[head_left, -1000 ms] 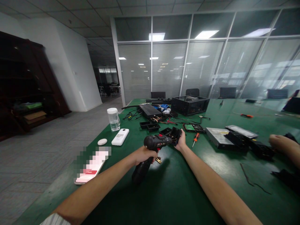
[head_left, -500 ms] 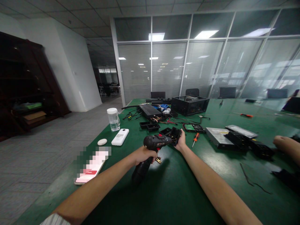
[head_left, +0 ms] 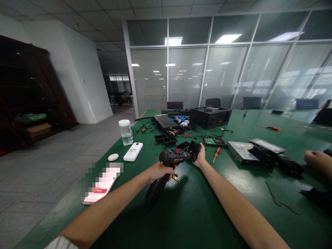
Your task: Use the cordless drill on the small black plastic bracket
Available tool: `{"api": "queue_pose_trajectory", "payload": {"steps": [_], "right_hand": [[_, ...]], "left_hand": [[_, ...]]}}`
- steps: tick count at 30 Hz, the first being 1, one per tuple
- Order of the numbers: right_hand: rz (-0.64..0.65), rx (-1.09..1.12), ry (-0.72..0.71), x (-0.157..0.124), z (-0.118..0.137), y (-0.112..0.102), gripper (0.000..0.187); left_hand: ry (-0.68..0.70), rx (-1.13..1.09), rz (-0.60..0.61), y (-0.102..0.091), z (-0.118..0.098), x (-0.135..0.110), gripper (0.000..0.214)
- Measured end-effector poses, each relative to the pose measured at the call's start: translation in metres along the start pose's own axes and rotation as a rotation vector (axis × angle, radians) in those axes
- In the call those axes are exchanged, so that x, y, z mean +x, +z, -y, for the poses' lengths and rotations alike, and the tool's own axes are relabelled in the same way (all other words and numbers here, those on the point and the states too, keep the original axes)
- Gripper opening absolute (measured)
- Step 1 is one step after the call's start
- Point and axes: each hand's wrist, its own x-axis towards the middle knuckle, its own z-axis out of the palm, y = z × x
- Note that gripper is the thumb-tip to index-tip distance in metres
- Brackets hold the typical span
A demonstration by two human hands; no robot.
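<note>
My left hand (head_left: 161, 171) is wrapped round the handle of a black cordless drill (head_left: 172, 157) with red accents. The drill's nose points right, at a small black plastic housing (head_left: 194, 150). My right hand (head_left: 200, 157) grips that housing from its right side; its exact kind is unclear. Whether the bit touches the housing is hidden. A small brass-coloured metal piece (head_left: 175, 177) shows just below my left fingers. On the table right of my right hand lies an orange-handled screwdriver (head_left: 217, 154).
Black plastic trays (head_left: 169, 140), an open black case (head_left: 210, 117), cables and a drive with a green board (head_left: 211, 141) lie beyond my hands. A water bottle (head_left: 126, 133), power bank (head_left: 133, 152) and phone (head_left: 100, 190) are at left. Another person's hand (head_left: 316, 160) is at far right.
My hands, the drill and the housing look almost unmoved. The other person's hand at far right has shifted slightly.
</note>
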Motion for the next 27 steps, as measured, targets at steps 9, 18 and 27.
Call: {"api": "queue_pose_trajectory", "payload": {"steps": [9, 18, 27], "right_hand": [[0.007, 0.001, 0.002, -0.0021, 0.0007, 0.0019, 0.051], [0.003, -0.004, 0.0, 0.0037, -0.0008, -0.0033, 0.051], [0.015, -0.004, -0.001, 0.0065, -0.0012, -0.0061, 0.049]], "left_hand": [[-0.01, 0.008, -0.016, 0.0002, 0.0007, 0.0006, 0.011], [0.001, -0.011, -0.003, -0.0004, 0.0005, 0.0004, 0.01], [0.005, 0.014, -0.002, -0.0005, 0.0008, 0.0004, 0.009]]}}
